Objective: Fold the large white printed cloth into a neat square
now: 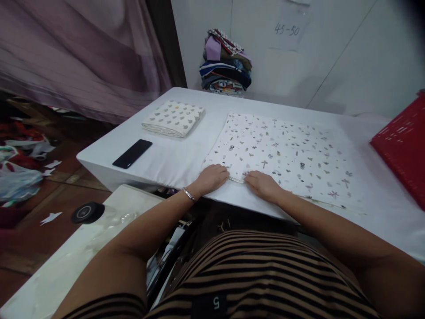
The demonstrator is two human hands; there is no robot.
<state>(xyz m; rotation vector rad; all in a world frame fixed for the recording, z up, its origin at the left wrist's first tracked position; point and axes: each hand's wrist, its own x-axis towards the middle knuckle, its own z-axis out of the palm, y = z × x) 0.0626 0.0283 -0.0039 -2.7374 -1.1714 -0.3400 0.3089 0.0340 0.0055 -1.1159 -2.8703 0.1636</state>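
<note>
Left fingers: the left hand (212, 178) lies palm down, fingers together and curled over the near edge of the printed cloth (282, 155); whether they pinch the hem or only press it cannot be told.
Right fingers: the right hand (262, 185) rests just beside the left, fingers close together and bent down onto the same near edge, knuckles up; the fingertips are hidden against the cloth.
Gap between hands: narrow, with a short strip of hem showing in it.
Wrist: a thin bracelet (188, 193) circles the left wrist.
Printed cloth: spread flat on the white table (166, 159), its near edge along the table's front, small dark motifs all over.
Left of the hands: a black phone (132, 153) lies face up, near the table's front corner; beyond it sits a folded cloth (173, 118) with grey spots, well apart from the hands.
Far end: a stack of folded fabrics (226, 66) stands against the wall.
Right: a red crate (403, 146) rests at the table's edge, beside the printed cloth.
Wall: a paper label (287, 30) reads 45-50.
In the way: nothing lies on the printed cloth between the hands and its far edge.
</note>
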